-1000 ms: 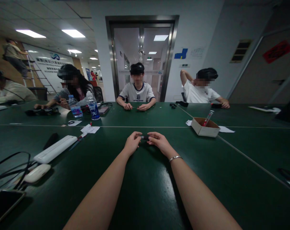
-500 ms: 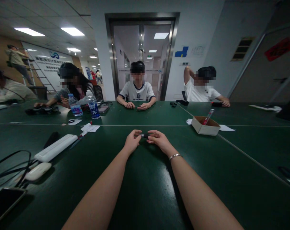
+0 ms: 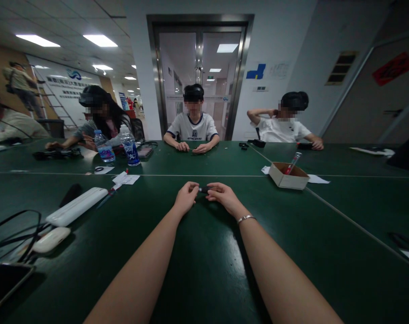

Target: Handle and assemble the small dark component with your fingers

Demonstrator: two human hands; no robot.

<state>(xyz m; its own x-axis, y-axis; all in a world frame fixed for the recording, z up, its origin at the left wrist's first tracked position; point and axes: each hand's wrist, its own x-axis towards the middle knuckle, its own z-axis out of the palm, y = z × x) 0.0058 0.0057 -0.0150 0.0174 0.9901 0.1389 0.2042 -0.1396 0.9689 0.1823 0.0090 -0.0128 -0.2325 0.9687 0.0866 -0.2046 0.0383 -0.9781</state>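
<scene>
Between my hands, just above or on the green table (image 3: 204, 270), is a small dark stick-like piece (image 3: 204, 190) with a silvery left end. Its exact kind is too small to make out. My right hand (image 3: 222, 197), with a silver bracelet at the wrist, pinches the dark end between thumb and fingers. At the silvery end, the thumb and fingertips of my left hand (image 3: 187, 197) close from the other side. Fingers hide both ends of the piece.
To the left lie a white power strip (image 3: 78, 207), a white rounded case (image 3: 51, 240), a phone (image 3: 8, 283) and cables. Two bottles (image 3: 130, 146) stand farther back. A cardboard box (image 3: 288, 176) holding a clear tube sits at right. Several people sit around the table.
The view has shifted slightly. My hands keep nearly the same pose around the dark piece. At the right, a co-worker's raised elbow has come down and outward.
</scene>
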